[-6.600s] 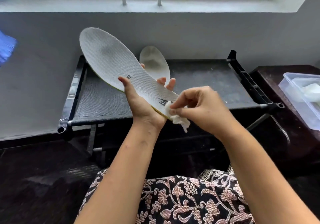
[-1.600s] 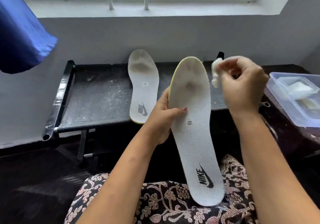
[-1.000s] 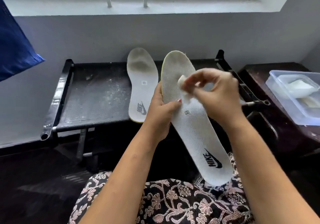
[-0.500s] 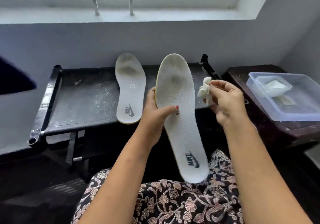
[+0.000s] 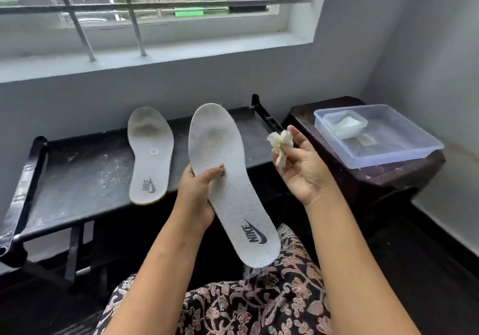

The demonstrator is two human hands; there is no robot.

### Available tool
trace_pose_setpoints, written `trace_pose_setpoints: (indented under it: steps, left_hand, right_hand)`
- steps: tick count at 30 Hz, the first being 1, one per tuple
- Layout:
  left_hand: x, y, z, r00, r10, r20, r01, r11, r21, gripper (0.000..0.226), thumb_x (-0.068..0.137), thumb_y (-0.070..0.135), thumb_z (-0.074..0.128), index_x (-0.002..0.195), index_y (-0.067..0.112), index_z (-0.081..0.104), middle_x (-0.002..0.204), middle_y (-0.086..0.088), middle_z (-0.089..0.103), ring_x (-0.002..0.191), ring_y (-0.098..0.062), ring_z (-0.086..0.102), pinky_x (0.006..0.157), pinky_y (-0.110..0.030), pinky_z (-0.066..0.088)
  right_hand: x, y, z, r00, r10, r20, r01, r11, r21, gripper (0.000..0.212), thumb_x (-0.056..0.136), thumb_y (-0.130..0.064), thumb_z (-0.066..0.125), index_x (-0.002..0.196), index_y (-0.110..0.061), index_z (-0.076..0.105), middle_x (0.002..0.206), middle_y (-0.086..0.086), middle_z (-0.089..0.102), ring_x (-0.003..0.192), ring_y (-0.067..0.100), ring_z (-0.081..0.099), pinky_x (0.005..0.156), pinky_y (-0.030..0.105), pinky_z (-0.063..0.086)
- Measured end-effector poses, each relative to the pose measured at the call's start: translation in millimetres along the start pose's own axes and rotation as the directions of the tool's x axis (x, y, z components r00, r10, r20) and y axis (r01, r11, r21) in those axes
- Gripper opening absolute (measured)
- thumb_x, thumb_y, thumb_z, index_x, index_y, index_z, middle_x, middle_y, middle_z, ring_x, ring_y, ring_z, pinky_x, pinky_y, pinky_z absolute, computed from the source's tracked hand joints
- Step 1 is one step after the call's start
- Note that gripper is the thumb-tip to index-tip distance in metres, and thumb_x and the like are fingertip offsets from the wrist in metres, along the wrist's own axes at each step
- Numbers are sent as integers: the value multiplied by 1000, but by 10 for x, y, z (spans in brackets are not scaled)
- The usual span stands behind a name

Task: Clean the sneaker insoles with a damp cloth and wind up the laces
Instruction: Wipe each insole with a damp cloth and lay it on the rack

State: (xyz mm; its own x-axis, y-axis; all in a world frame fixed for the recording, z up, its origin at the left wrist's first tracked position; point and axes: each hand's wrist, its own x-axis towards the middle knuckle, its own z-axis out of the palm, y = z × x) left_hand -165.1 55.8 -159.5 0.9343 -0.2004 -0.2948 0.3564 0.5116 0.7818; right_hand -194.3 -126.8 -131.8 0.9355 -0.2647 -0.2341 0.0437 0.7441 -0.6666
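The right hand (image 5: 302, 168) has come off the long white fabric insole with the dark logo at its heel (image 5: 228, 179) and now sits palm-up just to the right of it, apart from it. Its thumb and first fingers (image 5: 291, 144) pinch a small crumpled off-white cloth (image 5: 280, 144), while the other fingers curl loosely. A second ago that cloth was pressed on the forefoot; now the forefoot is bare, with a greyish smudge above the left thumb.

The left hand (image 5: 198, 192) keeps its grip at mid-length, thumb on top and fingers closed behind the left edge, with the heel down toward the lap.

The second white insole (image 5: 150, 153) lies flat on the black folding table (image 5: 77, 174), left of the left fingers. A clear plastic tub holding a smaller tub (image 5: 375, 135) stands beyond the right fingertips.

The lift-off looks like a pause to refold or re-wet the cloth; the stain suggests wiping is unfinished. No laces are in view.
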Motion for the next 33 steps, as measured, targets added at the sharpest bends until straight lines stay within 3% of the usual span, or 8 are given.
trace_pose_setpoints:
  steps: [4,8,13,16,19,27,30,33]
  left_hand:
    - [25,61,172,1000,-9,-21,10,1000,3,55,78,-6,63,130,1,46,120,-19,61,87,-30,63,60,-40,56]
    - [111,131,414,1000,8,-18,-6,998,63,56,79,-5,64,130,3,43,120,-18,61,84,-28,63,56,-39,56]
    - [363,106,753,1000,-13,-28,17,993,121,55,82,-7,60,133,3,41,115,-16,61,76,-23,64,49,-33,55]
    - [521,47,884,998,-35,-44,41,989,145,53,84,-7,59,132,5,42,116,-14,61,76,-21,64,47,-31,54]
    - [678,-44,952,997,-46,-65,57,983,172,54,83,-8,58,132,7,42,125,-14,59,77,-21,63,46,-30,52]
    - [949,-264,1097,990,-110,-84,126,967,221,55,84,-12,54,132,10,43,119,-12,60,77,-23,64,41,-30,52]
    - [1011,-306,1092,987,-130,-94,148,965,215,54,84,-12,54,132,10,43,121,-14,59,78,-25,64,42,-31,52]
    - [1041,-317,1082,987,-137,-87,152,966,211,54,84,-12,53,132,12,43,120,-13,59,80,-25,64,43,-32,53]
  right_hand:
    - [-29,-161,-147,984,-76,-159,24,951,-308,13,86,-17,68,87,-27,60,76,-5,63,59,4,58,58,21,49]
    - [152,-437,-351,940,-217,-264,52,855,-516,16,85,-26,70,79,-24,55,74,-8,58,64,4,51,56,20,40]
    - [610,-917,-571,865,-430,-259,113,670,-734,21,83,-23,74,69,-19,58,64,-3,55,52,7,44,49,18,40]
    - [956,-1205,-731,796,-542,-269,87,543,-835,23,81,-23,74,64,-18,59,69,3,63,54,11,56,62,27,54]
    - [1281,-1448,-891,711,-659,-244,-10,337,-941,17,79,-30,73,73,-16,65,81,4,68,74,21,64,71,32,51]
    - [1848,-1490,-1271,673,-687,-274,-436,-69,-897,39,80,-46,67,106,-17,66,112,8,67,107,30,59,94,38,36]
    - [1868,-1459,-1235,661,-723,-199,-466,-189,-864,40,88,-45,55,110,-13,67,119,10,63,118,30,49,96,39,32]
    - [1786,-1375,-1021,632,-772,-63,-348,-211,-913,28,91,-36,52,100,-19,72,117,8,64,117,32,48,96,42,35]
